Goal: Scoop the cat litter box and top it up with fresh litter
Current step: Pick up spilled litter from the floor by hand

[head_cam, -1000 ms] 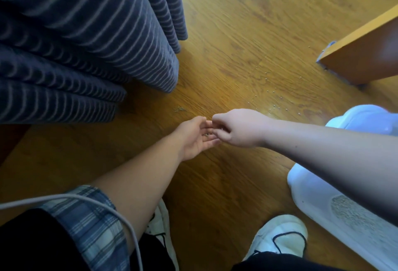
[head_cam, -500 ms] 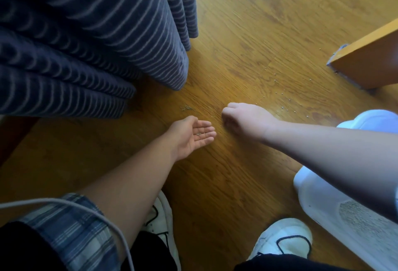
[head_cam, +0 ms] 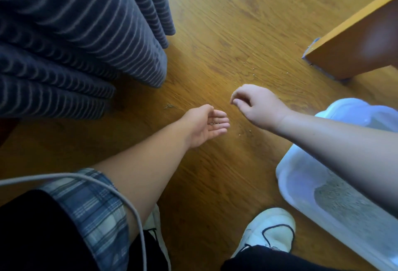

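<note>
Cupped palm-up, the left hand [head_cam: 205, 125] lies open just above the wooden floor [head_cam: 226, 23], with a few small grains of spilled litter [head_cam: 212, 123] resting at the base of its fingers. Just beyond it and apart from it, the right hand [head_cam: 256, 104] hovers palm-down with its fingers curled loosely and thumb drawn toward the fingertips; whether anything is pinched there cannot be told. The litter box [head_cam: 301, 176], a pale plastic tray with grey-tan litter visible in its bottom, sits near the right hand, partly under that forearm. More stray grains [head_cam: 245, 133] dot the floor between the left hand and the litter box, and others [head_cam: 254, 74] lie scattered on the far side of the right hand, toward a wooden furniture corner [head_cam: 344, 55]. A striped dark curtain [head_cam: 75, 33] hangs well apart from the litter box, beyond the left hand. The step in hand seems to be tidying scattered litter by picking it up grain by grain into the cupped palm. Next, the right hand likely needs a fine pinch on the nearest loose grains while the left palm stays level, so nothing rolls off.
</note>
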Tool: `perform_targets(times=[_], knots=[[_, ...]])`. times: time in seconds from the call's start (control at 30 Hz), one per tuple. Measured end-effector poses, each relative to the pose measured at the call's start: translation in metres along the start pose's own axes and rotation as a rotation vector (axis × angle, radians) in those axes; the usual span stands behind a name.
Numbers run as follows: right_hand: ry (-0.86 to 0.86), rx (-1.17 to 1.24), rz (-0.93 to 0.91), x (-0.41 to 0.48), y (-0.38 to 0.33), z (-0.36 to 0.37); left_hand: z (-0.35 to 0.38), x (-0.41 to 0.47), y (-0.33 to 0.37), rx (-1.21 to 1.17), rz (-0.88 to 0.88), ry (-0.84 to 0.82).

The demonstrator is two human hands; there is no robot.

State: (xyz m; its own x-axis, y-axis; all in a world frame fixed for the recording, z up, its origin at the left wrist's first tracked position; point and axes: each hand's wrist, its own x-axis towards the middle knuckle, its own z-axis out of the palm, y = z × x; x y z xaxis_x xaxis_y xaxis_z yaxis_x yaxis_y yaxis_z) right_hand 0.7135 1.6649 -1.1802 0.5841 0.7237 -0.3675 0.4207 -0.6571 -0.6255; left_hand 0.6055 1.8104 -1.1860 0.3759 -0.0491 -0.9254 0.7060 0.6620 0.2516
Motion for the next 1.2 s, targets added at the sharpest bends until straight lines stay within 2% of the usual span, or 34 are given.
perform_targets(times=[0.07, 0.13, 0.23, 0.37, 0.87, 1.0, 1.13, 1.2], knots=[[-0.033, -0.109, 0.126, -0.007, 0.016, -0.01, 0.008, 0.003, -0.001, 0.033, 0.012, 0.022], [-0.194, -0.274, 0.212, -0.016, 0.024, -0.012, 0.013, 0.007, -0.003, 0.064, 0.029, 0.062], [-0.387, -0.5, 0.245, -0.03, 0.02, -0.006, 0.016, 0.013, -0.005, 0.124, 0.048, 0.107], [-0.442, -0.694, 0.248, -0.033, 0.008, 0.004, 0.016, 0.014, -0.007, 0.165, 0.02, 0.115], [-0.398, -0.746, 0.16, -0.028, 0.014, 0.023, 0.004, 0.004, -0.011, 0.155, -0.018, 0.042], [-0.378, -0.641, 0.195, -0.03, 0.02, 0.021, 0.002, 0.004, -0.016, 0.165, -0.046, 0.02], [-0.265, -0.58, 0.199, -0.035, 0.026, 0.024, 0.002, 0.005, -0.018, 0.16, -0.046, 0.014], [-0.262, -0.508, 0.247, -0.035, 0.031, 0.021, 0.001, 0.006, -0.019, 0.163, -0.046, 0.011]])
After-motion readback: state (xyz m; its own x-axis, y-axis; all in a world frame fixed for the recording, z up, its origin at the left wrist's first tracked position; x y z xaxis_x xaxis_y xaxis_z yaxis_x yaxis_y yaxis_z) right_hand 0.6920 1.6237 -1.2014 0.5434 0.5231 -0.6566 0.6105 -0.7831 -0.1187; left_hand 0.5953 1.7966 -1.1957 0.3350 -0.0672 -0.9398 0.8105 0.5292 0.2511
